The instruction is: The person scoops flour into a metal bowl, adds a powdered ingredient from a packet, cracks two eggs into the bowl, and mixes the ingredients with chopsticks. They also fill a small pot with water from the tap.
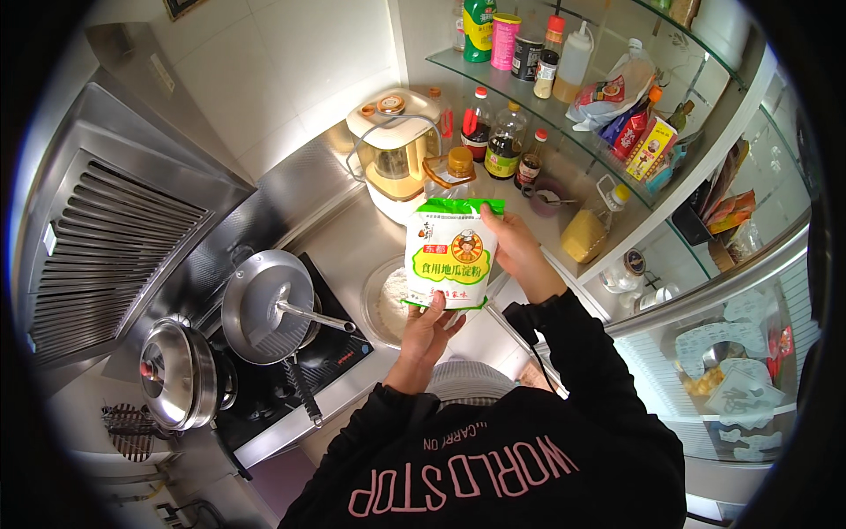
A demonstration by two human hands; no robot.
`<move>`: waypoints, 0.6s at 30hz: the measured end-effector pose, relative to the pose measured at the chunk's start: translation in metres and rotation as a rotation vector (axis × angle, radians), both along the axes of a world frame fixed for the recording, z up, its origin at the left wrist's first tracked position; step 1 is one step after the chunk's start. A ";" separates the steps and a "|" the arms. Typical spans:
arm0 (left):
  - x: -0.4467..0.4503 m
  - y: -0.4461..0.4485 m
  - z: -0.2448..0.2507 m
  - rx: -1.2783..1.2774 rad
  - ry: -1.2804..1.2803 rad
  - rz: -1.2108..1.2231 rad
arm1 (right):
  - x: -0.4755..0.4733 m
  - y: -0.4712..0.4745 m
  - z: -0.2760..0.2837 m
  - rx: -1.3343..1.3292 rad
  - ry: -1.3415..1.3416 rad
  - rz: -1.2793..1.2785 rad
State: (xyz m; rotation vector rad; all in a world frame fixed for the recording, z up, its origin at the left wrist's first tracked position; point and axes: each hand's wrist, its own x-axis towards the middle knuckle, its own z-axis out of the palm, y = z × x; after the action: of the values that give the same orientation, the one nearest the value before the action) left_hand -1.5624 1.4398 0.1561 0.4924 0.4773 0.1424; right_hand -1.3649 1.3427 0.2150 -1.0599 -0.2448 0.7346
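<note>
Both my hands hold up a white and green plastic packet of starch [452,256], its printed front towards me. My right hand [514,241] grips its upper right corner, and my left hand [424,337] pinches the lower edge. Behind the packet, partly hidden by it, a clear bowl of white powder [392,301] stands on the steel counter. To the left a frying pan [258,330] with a metal ladle or spatula [297,311] in it sits on the black gas hob [337,354].
A lidded steel pot [173,377] stands at the hob's far left, under the range hood [112,231]. Behind the packet are a cream kitchen appliance [396,152] and sauce bottles [505,149]. Glass shelves [529,99] with seasonings curve along the right, above an oil bottle [588,228].
</note>
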 end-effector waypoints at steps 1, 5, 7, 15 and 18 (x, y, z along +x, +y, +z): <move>0.000 0.000 -0.002 0.001 0.009 0.009 | 0.002 0.001 -0.002 0.002 0.033 0.003; 0.001 0.000 -0.003 0.005 0.037 0.040 | 0.009 0.002 -0.013 0.041 0.089 -0.029; 0.000 0.000 -0.001 -0.004 0.034 0.047 | 0.011 0.002 -0.018 0.072 0.100 -0.028; 0.013 -0.016 0.000 0.084 0.036 -0.001 | -0.005 -0.049 -0.026 0.298 0.092 0.048; 0.035 -0.035 -0.005 0.098 0.006 -0.145 | -0.031 -0.097 -0.029 0.151 -0.040 -0.032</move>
State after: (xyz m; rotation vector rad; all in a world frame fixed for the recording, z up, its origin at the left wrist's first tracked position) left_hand -1.5270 1.4048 0.1513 0.6216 0.4399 0.0252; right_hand -1.3957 1.2458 0.1861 -0.9334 -0.3127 0.6565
